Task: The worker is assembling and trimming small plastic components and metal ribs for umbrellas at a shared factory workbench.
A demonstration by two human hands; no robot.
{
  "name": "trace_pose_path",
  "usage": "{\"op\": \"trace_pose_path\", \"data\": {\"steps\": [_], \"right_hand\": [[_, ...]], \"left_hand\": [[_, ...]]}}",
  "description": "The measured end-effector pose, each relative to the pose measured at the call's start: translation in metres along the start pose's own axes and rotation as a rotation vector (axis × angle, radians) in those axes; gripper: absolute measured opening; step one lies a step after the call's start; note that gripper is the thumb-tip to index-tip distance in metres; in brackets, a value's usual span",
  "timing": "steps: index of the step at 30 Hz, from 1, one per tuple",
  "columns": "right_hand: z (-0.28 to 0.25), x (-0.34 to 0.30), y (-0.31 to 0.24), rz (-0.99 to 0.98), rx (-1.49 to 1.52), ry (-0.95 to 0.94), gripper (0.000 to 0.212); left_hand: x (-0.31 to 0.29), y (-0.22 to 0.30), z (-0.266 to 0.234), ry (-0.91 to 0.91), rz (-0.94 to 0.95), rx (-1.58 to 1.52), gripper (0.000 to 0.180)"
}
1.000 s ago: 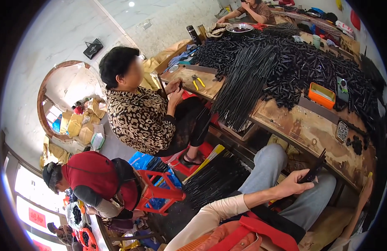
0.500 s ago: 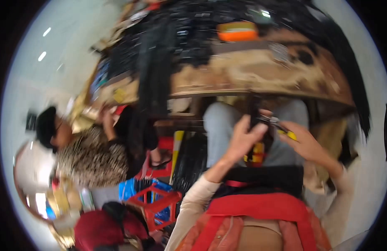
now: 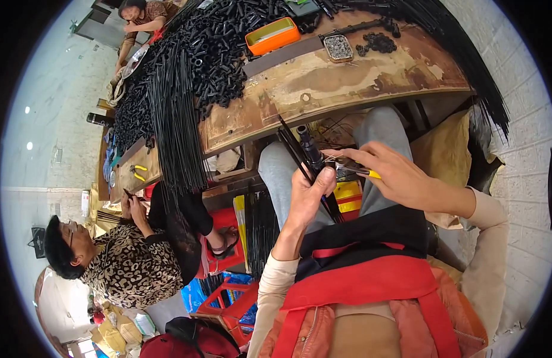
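Head view: left hand [image 3: 311, 190] clamped on a black tube [image 3: 310, 149] and a few black rods [image 3: 293, 147], all on the lap side of the table [image 3: 288, 101]. Right hand [image 3: 398, 176] closed round yellow-handled pliers [image 3: 373, 174], same side of the table, tool nose up at the left fingertips. I can't tell if the pliers' tips are biting anything; fingers and dark parts overlap.

My read: left is the vice, keeping tube and rods together so right is free for the tool. Rods slant with upper ends toward the table's near edge, probably to keep them off the tool.

Jeans-clad knees [image 3: 276, 170] sit at the table's near edge, likely so stock is a short reach.

On the table: metal tin [image 3: 341, 60] of small bits past the bare front strip, black crumbs [image 3: 376, 43] toward the table's right end. Both probably parked there for easy picking. Orange box [image 3: 276, 43] further back; heap of black tubes [image 3: 219, 65] across the table's left half. Rod bundle [image 3: 177, 107] overhangs the table's near edge, I'd guess so ends can be pulled singly.

Co-worker [image 3: 133, 262] sits off the table's left end.
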State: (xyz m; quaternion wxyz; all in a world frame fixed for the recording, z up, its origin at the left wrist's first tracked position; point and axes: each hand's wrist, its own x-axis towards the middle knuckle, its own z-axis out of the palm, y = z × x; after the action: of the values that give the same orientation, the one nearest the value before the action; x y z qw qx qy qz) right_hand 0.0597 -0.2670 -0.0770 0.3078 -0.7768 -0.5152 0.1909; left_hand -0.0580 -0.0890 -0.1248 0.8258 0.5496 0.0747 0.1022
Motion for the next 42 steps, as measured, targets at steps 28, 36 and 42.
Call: {"op": "trace_pose_path", "data": {"steps": [28,36,42], "right_hand": [[-0.077,0.005,-0.024,-0.094,-0.169,-0.209,0.041],[-0.053,-0.008,-0.021,0.025,-0.018,-0.169,0.049],[-0.071,0.01,-0.033,-0.027,-0.077,-0.205,0.041]], "left_hand": [[0.006,0.009,-0.004,-0.172,-0.09,-0.026,0.044],[0.001,0.008,-0.007,-0.141,-0.036,-0.011,0.044],[0.002,0.008,-0.011,-0.159,-0.037,-0.07,0.046]]}}
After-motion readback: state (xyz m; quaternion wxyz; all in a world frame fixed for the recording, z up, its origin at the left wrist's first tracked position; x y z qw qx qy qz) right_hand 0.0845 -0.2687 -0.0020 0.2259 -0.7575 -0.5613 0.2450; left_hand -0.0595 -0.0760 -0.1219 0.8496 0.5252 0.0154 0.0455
